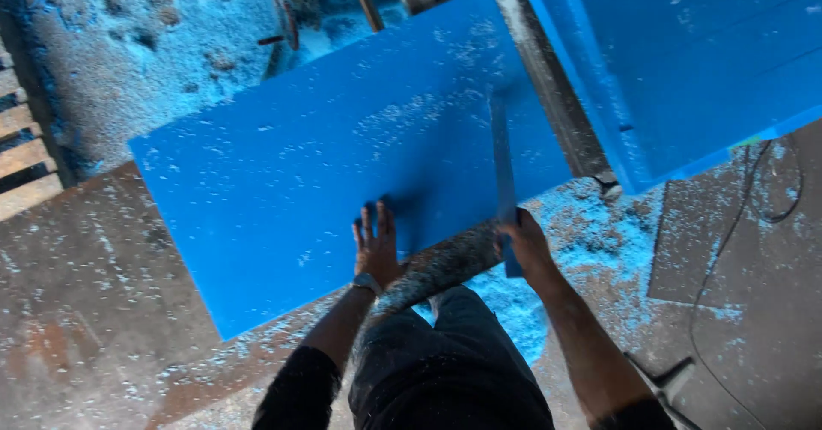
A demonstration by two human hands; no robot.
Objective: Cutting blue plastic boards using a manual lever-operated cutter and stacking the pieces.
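Note:
A large blue foam board (308, 164) lies across a dusty beam (445, 263), tilted from lower left to upper right. My left hand (377, 246) presses flat on the board's near edge, fingers spread, a watch on the wrist. My right hand (524, 246) grips the handle of a long narrow blade (501, 160) that stands in a cut through the board's right part. My dark trousers (445, 370) show below.
A stack of blue foam boards (685, 62) lies at the upper right, beside a metal rail (548, 79). Blue foam dust covers the floor (137, 44) and the brown sheets (86, 293). A black cable (728, 241) loops at the right.

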